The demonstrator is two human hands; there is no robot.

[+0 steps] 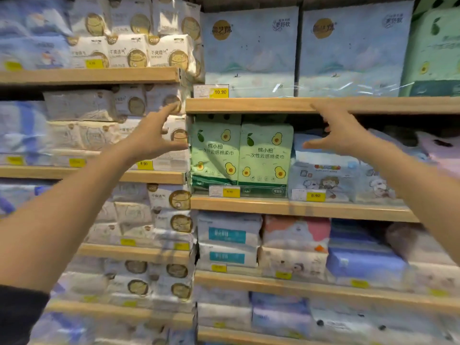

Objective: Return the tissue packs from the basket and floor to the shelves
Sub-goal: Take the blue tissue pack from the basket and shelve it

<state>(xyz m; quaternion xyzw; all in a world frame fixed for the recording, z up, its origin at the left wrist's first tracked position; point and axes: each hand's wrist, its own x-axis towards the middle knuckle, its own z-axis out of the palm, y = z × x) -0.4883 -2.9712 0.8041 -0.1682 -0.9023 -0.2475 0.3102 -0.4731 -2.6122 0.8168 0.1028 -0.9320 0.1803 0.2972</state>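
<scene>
Two green tissue packs (240,155) with avocado prints stand upright side by side on a wooden shelf (293,207) at the middle of the head view. My left hand (151,135) hovers open just left of them, fingers spread and thumb pointing toward the packs. My right hand (341,131) hovers open to their right, in front of a blue and white tissue pack (323,175). Neither hand touches a pack. No basket or floor shows.
Wooden shelves full of tissue packs fill the view. White packs with round bear prints (139,53) stack at the left. Large pale blue packs (251,51) stand on the shelf above. Yellow price tags (219,92) hang on the shelf edges.
</scene>
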